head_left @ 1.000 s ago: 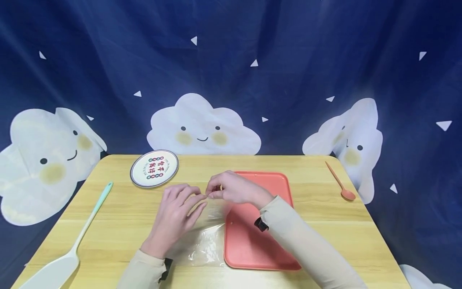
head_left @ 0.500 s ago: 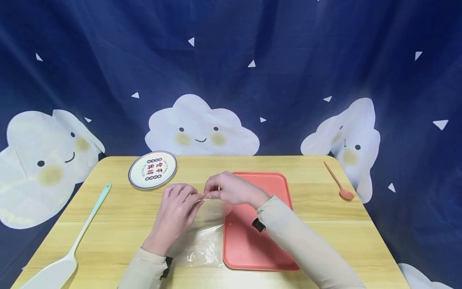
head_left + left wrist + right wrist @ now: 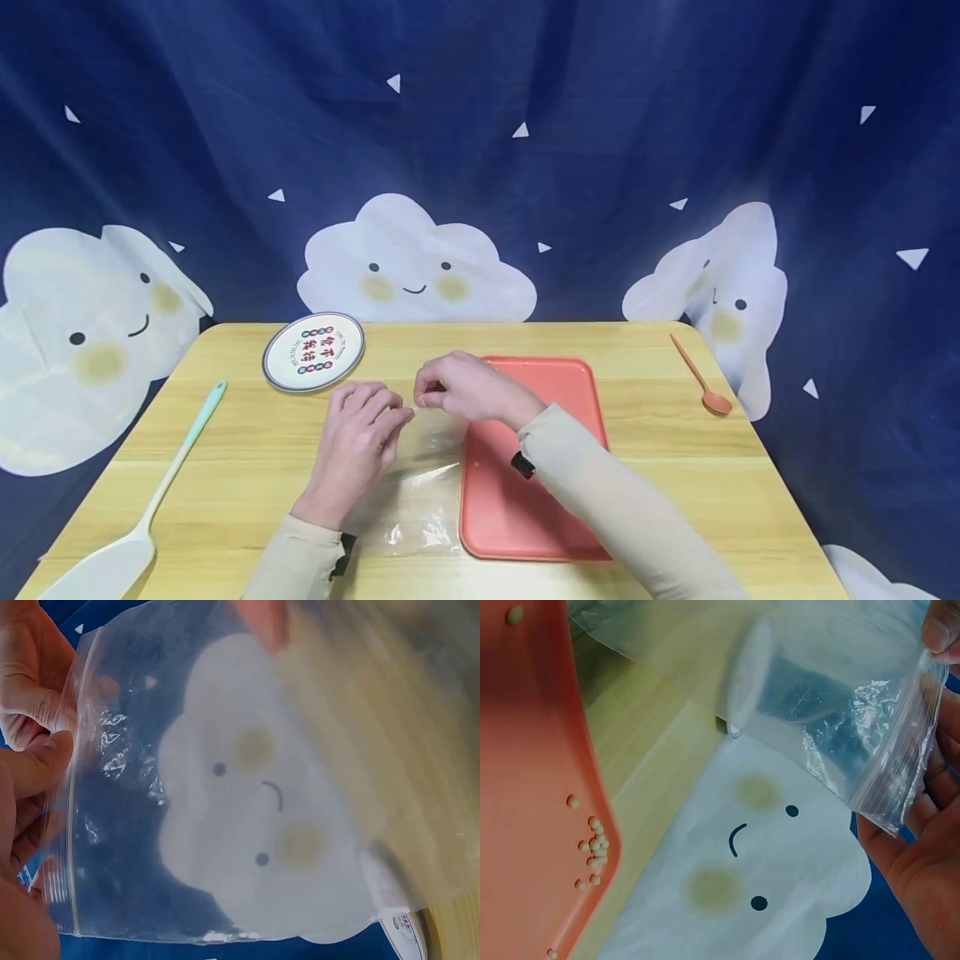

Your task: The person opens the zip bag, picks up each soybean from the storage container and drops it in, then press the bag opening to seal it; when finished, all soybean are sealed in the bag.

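A clear zip-lock bag (image 3: 431, 500) hangs between my two hands, its lower part draped over the table beside the coral tray (image 3: 498, 508). My left hand (image 3: 356, 442) pinches the bag's top edge between thumb and fingers. Close beside it, my right hand (image 3: 468, 387) pinches the same edge, wrist above the tray. The left wrist view shows the zip strip (image 3: 73, 817) running straight along the held side. Nothing shows inside the bag. In the right wrist view, several small round pale beans (image 3: 596, 846) lie along the tray's side.
A round white plate (image 3: 315, 350) with printed characters lies at the back left. A large spatula with a pale green handle (image 3: 183, 446) is at the left. An orange spoon (image 3: 716, 403) rests at the right. Behind the wooden table (image 3: 675, 500) hangs a blue cloud-print curtain (image 3: 600, 167).
My left fingers, more spread a second ago, have curled in on the bag's edge. The fingertips of both hands stay close together. The head view has shifted slightly.
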Available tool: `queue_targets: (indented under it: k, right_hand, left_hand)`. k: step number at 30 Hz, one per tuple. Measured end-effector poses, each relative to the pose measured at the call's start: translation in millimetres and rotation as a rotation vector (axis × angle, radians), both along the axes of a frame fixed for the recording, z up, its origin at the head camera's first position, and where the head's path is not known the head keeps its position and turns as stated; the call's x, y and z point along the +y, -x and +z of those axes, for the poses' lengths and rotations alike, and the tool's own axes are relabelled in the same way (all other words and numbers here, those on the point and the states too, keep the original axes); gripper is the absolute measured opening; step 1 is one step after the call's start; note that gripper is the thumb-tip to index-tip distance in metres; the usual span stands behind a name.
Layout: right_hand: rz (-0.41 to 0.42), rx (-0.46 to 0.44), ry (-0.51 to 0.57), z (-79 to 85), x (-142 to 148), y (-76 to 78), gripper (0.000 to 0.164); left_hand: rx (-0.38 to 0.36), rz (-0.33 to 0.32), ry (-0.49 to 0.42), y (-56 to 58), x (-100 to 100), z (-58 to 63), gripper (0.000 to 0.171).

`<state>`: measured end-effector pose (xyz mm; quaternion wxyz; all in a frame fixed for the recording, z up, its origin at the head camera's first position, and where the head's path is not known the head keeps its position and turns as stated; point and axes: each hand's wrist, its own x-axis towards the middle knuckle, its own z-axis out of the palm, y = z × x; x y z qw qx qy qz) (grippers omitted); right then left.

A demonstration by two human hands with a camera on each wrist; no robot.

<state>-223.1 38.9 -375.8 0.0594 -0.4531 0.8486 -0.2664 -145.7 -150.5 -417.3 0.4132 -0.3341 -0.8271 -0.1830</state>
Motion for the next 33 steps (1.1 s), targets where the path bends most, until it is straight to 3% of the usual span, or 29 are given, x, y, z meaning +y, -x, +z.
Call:
queue_targets:
  k: [4,8,21,26,33]
  right_hand:
    - [-0.075,0.037,0.017,-2.4,-0.1,4.9,0.011]
    - [-0.135,0.007,0.040,-3.7,3.2,9.0,0.008]
    - [-0.021,-0.156,0.054,-1.3,8.1,2.1,0.003]
    - [0.035,-0.162,0.029,-2.7,14.2,3.6,0.011]
    - [-0.027,-0.145,0.002,-2.7,16.6,5.9,0.014]
  left_hand:
    - [0.045,0.000,-0.013,-1.5,1.4,0.5,0.015]
    - [0.050,0.003,-0.043,-4.2,3.3,-0.9,0.015]
    - [0.062,0.056,-0.080,-6.3,2.2,-6.9,0.016]
    - [0.075,0.061,-0.087,-6.3,1.7,-8.5,0.017]
    - [0.110,0.041,-0.092,-7.2,1.0,-9.4,0.017]
